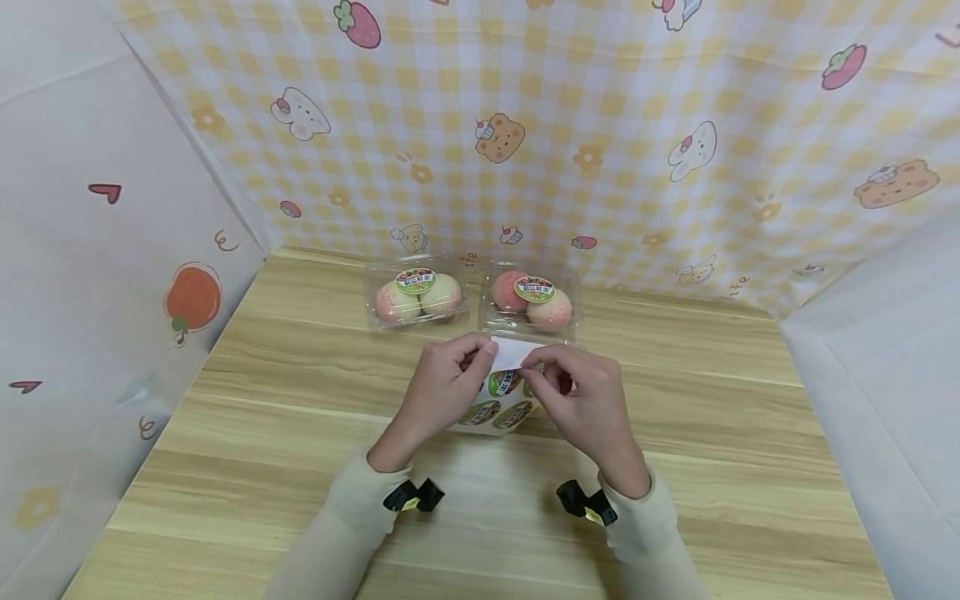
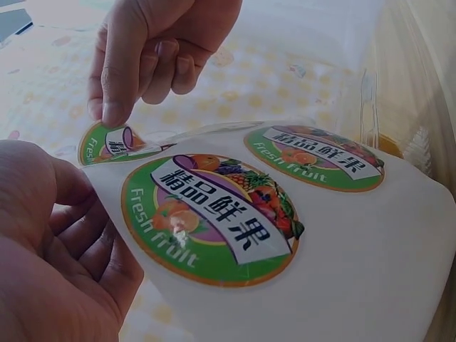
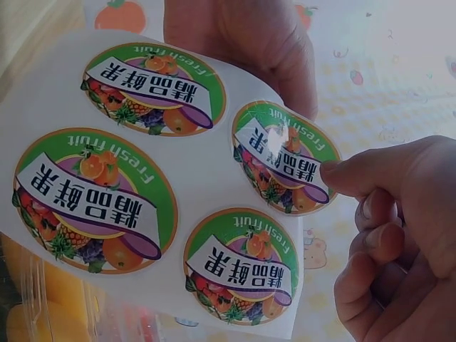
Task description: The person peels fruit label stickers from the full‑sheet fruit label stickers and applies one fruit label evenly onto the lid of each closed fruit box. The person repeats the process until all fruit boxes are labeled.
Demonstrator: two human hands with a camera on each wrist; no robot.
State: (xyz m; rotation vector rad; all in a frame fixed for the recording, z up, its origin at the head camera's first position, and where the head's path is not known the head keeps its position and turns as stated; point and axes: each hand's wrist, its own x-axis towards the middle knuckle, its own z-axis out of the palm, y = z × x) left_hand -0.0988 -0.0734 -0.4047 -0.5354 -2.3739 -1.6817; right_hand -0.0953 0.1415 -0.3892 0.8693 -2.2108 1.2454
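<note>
My left hand (image 1: 448, 382) grips the edge of a white sticker sheet (image 2: 356, 249) between thumb and fingers. Printed on the sheet are several oval green "Fresh fruit" stickers (image 2: 210, 221). Between thumb and finger, my right hand (image 1: 588, 398) pinches one oval sticker (image 3: 281, 160) at the sheet's edge. That sticker's gripped end juts past the sheet, and its other end still lies against the backing. In the left wrist view the left hand (image 2: 57, 249) is beside the sheet, with the right hand (image 2: 157, 50) above it.
Two clear lidded boxes (image 1: 380, 310) (image 1: 491, 321) stand at the back of the wooden table (image 1: 300, 367), each with two pink-and-cream round fruits and an oval label. Partly hidden under the sheet is another clear box (image 3: 32, 299) with yellow contents. A yellow checked cloth (image 1: 420, 100) hangs behind.
</note>
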